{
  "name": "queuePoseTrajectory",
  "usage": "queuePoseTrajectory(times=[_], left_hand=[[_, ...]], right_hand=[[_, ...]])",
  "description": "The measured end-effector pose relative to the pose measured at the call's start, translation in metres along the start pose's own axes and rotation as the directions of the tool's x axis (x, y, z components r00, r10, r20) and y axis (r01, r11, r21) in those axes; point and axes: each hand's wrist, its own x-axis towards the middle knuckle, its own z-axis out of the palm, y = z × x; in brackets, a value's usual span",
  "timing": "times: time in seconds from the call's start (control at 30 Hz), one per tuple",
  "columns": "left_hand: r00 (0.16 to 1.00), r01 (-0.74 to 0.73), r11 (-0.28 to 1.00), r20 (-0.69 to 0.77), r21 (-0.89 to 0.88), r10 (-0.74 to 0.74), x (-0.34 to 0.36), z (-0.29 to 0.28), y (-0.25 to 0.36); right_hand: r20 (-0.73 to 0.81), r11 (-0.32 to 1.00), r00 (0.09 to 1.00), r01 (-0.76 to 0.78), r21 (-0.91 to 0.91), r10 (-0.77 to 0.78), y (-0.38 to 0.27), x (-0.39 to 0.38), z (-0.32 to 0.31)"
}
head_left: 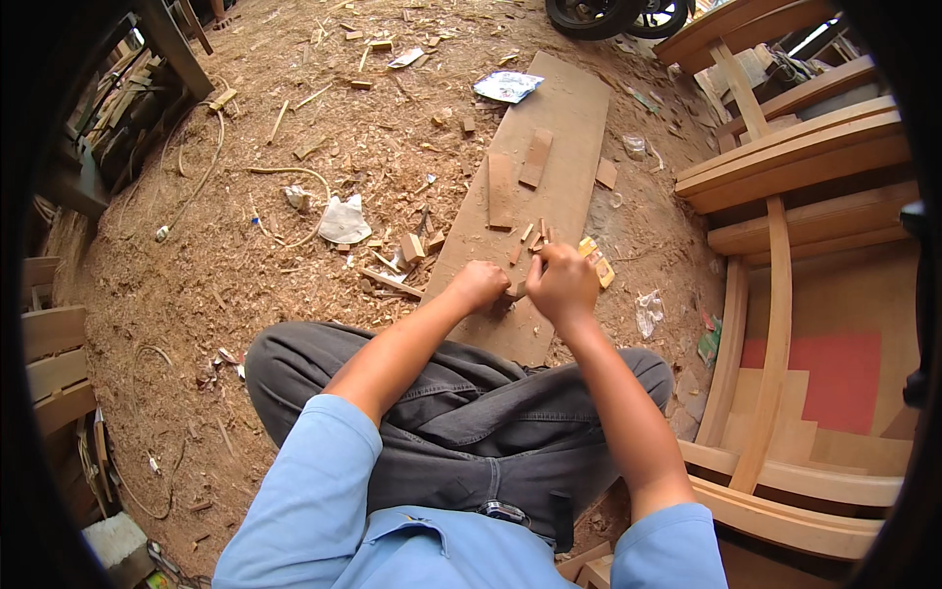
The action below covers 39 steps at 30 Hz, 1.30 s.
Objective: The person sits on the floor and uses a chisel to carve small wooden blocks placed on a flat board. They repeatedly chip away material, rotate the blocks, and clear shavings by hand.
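Observation:
My left hand (481,286) is closed low over the near part of a long brown board (561,98) that lies on the ground before my crossed legs. Beside it, my right hand (565,282) is raised slightly and closed as a fist, the thumb toward the left hand. A small dark brown piece (517,291) shows between the two hands; what either fist grips is mostly hidden. Just beyond the right hand lie several small wood offcuts (528,236). Farther up the board are two flat wooden pieces, a longer one (499,191) and a shorter one (536,158).
A yellow packet (597,263) lies right of my right hand. A white-blue packet (508,86) rests on the board's far end. Wooden frames (785,167) stand at the right. Shavings, offcuts, a pale cable (211,167) and a white scrap (344,221) cover the ground leftward. Motorcycle wheels (599,14) stand far off.

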Motion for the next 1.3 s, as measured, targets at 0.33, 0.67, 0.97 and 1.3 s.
queuePoseTrajectory(times=[0.33, 0.67, 0.97, 1.3], left_hand=[[1.0, 0.009, 1.0, 0.016, 0.024, -0.01, 0.0003, 0.0005, 0.0012], [1.0, -0.019, 0.999, 0.014, 0.032, 0.018, 0.0015, 0.0041, -0.0007], [1.0, -0.012, 1.0, -0.005, 0.025, 0.012, -0.0007, 0.0006, 0.001], [1.0, -0.017, 1.0, 0.01, 0.019, 0.016, 0.0008, 0.0022, 0.0001]], right_hand=[[-0.068, 1.0, 0.998, -0.009, -0.018, 0.007, -0.0026, 0.0007, 0.0004], [0.104, 0.997, 0.992, -0.075, -0.007, 0.076, 0.0025, -0.0011, -0.0069], [0.058, 0.999, 0.998, -0.038, 0.022, 0.037, 0.0022, -0.0024, -0.0076], [-0.046, 1.0, 0.999, -0.012, -0.012, 0.012, 0.0023, -0.0027, -0.0024]])
